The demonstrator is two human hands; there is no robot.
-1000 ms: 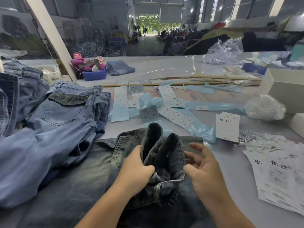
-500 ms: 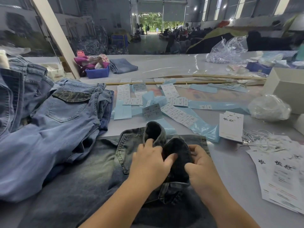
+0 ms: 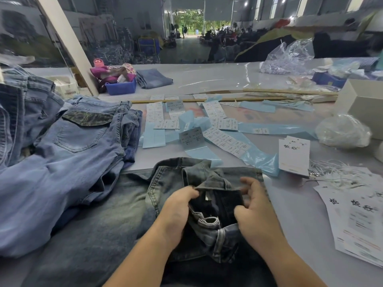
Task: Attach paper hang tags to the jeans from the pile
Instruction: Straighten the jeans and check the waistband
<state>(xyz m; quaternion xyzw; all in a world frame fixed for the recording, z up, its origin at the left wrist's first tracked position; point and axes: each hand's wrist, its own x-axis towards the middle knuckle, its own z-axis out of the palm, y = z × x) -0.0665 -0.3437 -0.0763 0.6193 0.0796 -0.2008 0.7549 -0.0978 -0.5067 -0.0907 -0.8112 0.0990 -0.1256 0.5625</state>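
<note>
Centrally, dark washed jeans [image 3: 116,214] spread flat on the grey table [image 3: 300,224], waistband end bunched up and folded open. Gripped at that bunched waistband by both hands: left hand [image 3: 176,212] curled around the left edge of the fold, fingertips tucked over the denim; right hand [image 3: 257,210] pinching the right edge, thumb in front, fingers behind. Hands set apart, with the dark inner lining and a small white label showing between them.

Just left of the dark jeans, overlapping their leg, a pile of lighter blue jeans [image 3: 68,146], topmost pair back pocket up. Beyond the dark jeans, scattered across the tabletop, pale blue sticker backing strips [image 3: 257,156] and printed size labels [image 3: 226,140]. Right of the dark jeans, a small stack of white paper hang tags [image 3: 294,154] standing slightly raised, with a tangle of white strings [image 3: 335,172] beside it and more hang tags [image 3: 356,220] fanned out flat nearer the table edge. Farther right, a crumpled clear bag [image 3: 342,131] and a white box [image 3: 364,104]. Far beyond the dark jeans, a blue bin [image 3: 121,87] with pink items, and a folded denim piece [image 3: 153,78] next to it.
</note>
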